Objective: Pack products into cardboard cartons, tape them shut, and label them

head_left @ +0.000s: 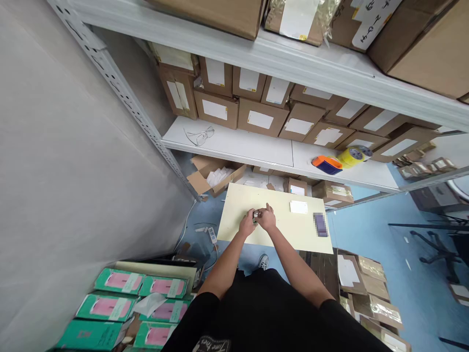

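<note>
Over the cream board, both hands meet around a small dark, glossy object whose kind is too small to make out. My left hand has its fingers closed on the object's left side. From the right, my right hand grips it too, with one finger pointing up and away. Fingers cover much of the object. On the same board, to the right of my hands, lies a white rectangular item. Farther right is a dark purple rectangular item, blurred out in the picture.
Behind the board, a white shelf holds cardboard boxes, glasses, an orange-and-blue tape dispenser and yellow tape rolls. An open carton sits underneath. Green boxes are stacked lower left, cartons lower right.
</note>
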`<control>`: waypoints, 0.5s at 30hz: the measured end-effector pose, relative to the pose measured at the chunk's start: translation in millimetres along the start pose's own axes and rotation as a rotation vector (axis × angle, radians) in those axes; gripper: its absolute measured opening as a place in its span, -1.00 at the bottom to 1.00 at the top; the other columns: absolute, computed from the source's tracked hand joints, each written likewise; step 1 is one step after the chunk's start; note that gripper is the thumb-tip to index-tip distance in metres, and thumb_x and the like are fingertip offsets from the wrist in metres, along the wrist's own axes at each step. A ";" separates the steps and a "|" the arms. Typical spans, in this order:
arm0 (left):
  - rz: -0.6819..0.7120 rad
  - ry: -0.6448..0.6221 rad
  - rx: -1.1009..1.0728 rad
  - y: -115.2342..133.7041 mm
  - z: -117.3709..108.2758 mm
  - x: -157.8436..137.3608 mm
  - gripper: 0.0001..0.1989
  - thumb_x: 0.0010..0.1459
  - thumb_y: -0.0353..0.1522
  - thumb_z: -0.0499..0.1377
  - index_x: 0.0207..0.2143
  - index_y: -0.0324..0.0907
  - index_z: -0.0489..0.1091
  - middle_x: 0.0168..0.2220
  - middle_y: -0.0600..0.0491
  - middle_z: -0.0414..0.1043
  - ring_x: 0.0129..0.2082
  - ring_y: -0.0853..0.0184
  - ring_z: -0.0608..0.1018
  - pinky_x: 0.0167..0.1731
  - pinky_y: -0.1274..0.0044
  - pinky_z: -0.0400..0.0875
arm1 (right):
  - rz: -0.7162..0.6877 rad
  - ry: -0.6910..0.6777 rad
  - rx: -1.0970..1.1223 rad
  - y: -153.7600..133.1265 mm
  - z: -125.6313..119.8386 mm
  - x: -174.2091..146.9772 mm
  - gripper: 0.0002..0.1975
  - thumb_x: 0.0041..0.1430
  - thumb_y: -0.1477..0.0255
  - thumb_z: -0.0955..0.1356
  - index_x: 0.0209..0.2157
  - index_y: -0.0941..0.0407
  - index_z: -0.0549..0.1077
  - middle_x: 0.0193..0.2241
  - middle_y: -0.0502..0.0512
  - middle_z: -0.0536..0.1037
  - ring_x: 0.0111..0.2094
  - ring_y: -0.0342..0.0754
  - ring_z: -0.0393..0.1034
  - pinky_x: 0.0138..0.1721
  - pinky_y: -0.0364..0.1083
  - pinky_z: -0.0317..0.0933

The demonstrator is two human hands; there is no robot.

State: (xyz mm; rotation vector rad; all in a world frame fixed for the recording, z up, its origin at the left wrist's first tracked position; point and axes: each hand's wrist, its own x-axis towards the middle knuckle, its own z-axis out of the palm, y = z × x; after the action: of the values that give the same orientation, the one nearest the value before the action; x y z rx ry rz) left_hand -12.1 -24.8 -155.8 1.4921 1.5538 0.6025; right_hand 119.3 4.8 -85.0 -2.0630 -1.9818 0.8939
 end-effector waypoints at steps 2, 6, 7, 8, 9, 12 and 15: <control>-0.021 -0.014 0.037 2.0 4.5 2.6 -0.22 0.06 -0.54 0.33 0.28 -0.08 0.14 0.27 -0.15 0.34 0.20 0.11 0.44 0.10 0.39 0.33 | 0.072 -0.030 -0.155 -10.0 -4.5 1.0 -0.56 -0.05 0.41 0.53 -0.06 0.08 0.58 0.41 0.25 0.16 0.41 0.37 -0.06 0.22 0.19 0.17; -0.035 -0.028 0.065 4.5 6.0 4.1 -0.22 0.08 -0.54 0.32 0.30 -0.08 0.11 0.29 -0.15 0.30 0.21 0.12 0.43 0.11 0.40 0.30 | 0.140 -0.076 -0.270 -20.9 -7.8 2.8 -0.46 -0.07 0.34 0.54 0.01 0.11 0.55 0.45 0.32 0.05 0.42 0.38 -0.05 0.20 0.20 0.19; -0.034 -0.034 0.072 5.1 5.5 3.4 -0.22 0.08 -0.53 0.32 0.30 -0.08 0.11 0.29 -0.15 0.31 0.20 0.11 0.43 0.11 0.40 0.30 | 0.156 -0.077 -0.275 -21.2 -7.3 2.6 -0.44 -0.07 0.33 0.54 0.03 0.12 0.54 0.45 0.35 0.04 0.42 0.40 -0.05 0.20 0.21 0.19; -0.037 -0.039 0.081 5.8 4.9 2.3 -0.22 0.08 -0.53 0.31 0.30 -0.07 0.12 0.29 -0.14 0.32 0.20 0.11 0.43 0.11 0.40 0.30 | 0.165 -0.076 -0.277 -20.9 -6.5 1.9 -0.42 -0.07 0.33 0.53 0.05 0.13 0.53 0.45 0.38 0.03 0.42 0.41 -0.04 0.20 0.21 0.19; -0.039 -0.043 0.090 6.7 4.5 0.9 -0.23 0.08 -0.54 0.30 0.30 -0.07 0.12 0.28 -0.13 0.32 0.19 0.11 0.43 0.10 0.40 0.30 | 0.164 -0.071 -0.278 -20.1 -5.5 0.6 -0.40 -0.07 0.33 0.53 0.06 0.15 0.52 0.45 0.41 0.03 0.42 0.41 -0.04 0.20 0.22 0.18; -0.041 -0.042 0.103 9.2 3.9 -4.3 -0.25 0.10 -0.55 0.26 0.31 -0.05 0.13 0.28 -0.11 0.32 0.18 0.12 0.43 0.10 0.40 0.31 | 0.114 -0.027 -0.258 -18.1 -4.9 -7.0 -0.40 -0.11 0.35 0.52 0.03 0.20 0.50 0.45 0.45 0.02 0.44 0.39 -0.08 0.22 0.19 0.17; -0.034 -0.032 0.101 9.8 3.1 -6.8 -0.29 0.13 -0.53 0.24 0.30 -0.06 0.15 0.29 -0.12 0.31 0.16 0.11 0.45 0.08 0.39 0.32 | 0.064 0.075 -0.188 -19.8 -14.9 -18.5 -0.44 -0.19 0.36 0.52 -0.07 0.18 0.48 0.40 0.47 0.14 0.41 0.36 0.00 0.19 0.15 0.20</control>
State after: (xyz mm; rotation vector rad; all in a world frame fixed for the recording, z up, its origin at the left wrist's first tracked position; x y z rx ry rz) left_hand -5.0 -30.5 -147.5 1.5398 1.6014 0.4850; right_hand 110.6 -6.0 -57.3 -2.2354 -2.0414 0.6513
